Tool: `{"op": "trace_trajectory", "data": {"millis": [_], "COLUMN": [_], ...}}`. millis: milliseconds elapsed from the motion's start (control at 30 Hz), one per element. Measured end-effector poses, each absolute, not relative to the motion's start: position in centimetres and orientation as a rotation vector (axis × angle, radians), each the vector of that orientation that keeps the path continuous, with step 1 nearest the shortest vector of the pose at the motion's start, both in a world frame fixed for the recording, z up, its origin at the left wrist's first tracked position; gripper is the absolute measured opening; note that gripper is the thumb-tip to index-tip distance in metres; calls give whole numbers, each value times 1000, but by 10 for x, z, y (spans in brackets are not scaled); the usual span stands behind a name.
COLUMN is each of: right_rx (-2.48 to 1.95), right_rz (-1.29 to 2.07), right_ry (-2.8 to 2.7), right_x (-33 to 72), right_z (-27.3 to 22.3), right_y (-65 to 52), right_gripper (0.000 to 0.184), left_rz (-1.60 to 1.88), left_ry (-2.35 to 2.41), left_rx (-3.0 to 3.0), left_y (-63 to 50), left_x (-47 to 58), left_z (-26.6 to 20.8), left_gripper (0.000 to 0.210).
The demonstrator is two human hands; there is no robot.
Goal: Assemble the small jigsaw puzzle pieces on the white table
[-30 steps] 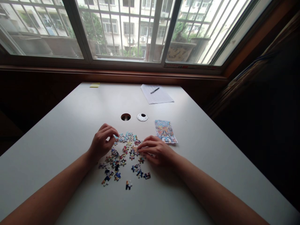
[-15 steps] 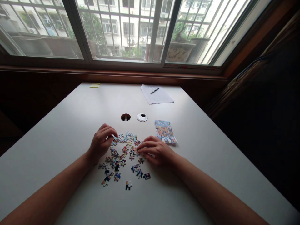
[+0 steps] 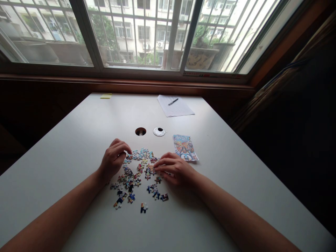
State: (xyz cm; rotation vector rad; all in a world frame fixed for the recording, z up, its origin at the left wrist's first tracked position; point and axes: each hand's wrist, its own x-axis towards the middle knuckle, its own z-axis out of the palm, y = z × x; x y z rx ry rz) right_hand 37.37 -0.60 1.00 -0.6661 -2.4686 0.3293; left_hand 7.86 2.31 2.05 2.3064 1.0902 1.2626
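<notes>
Loose and joined jigsaw puzzle pieces (image 3: 129, 182) are spread over the white table between my hands. My left hand (image 3: 114, 155) hovers at the far left of the spread, its fingers loosely bent and a gap showing between index finger and thumb. Its index fingertip is close to a group of light-blue pieces (image 3: 143, 153). On the right, my right hand (image 3: 176, 168) lies low with fingers stretched out and slightly apart. Its fingertips touch the edge of a small joined cluster of jigsaw pieces (image 3: 148, 172). I see no piece lifted by either hand.
Beyond my right hand lies a colourful picture sheet (image 3: 185, 147). A round cable hole (image 3: 140, 131) and its loose cover (image 3: 159, 131) are ahead of the pieces. Paper sheets (image 3: 174, 109) with a pen (image 3: 173, 101) and a yellow note (image 3: 106, 96) lie near the window.
</notes>
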Motion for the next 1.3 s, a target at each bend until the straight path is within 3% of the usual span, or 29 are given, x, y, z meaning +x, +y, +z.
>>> {"op": "trace_trajectory", "data": {"millis": [1300], "right_rx": [-624], "right_rz": [404], "right_ry": [-2435], "right_x": [374], "right_z": [11], "right_y": [-5], "right_gripper": [24], "left_rz": [1291], "left_ry": [1188], "left_rx": [2183], "left_y": [23], "left_x": [77], "left_z": [20], "left_gripper": [28]}}
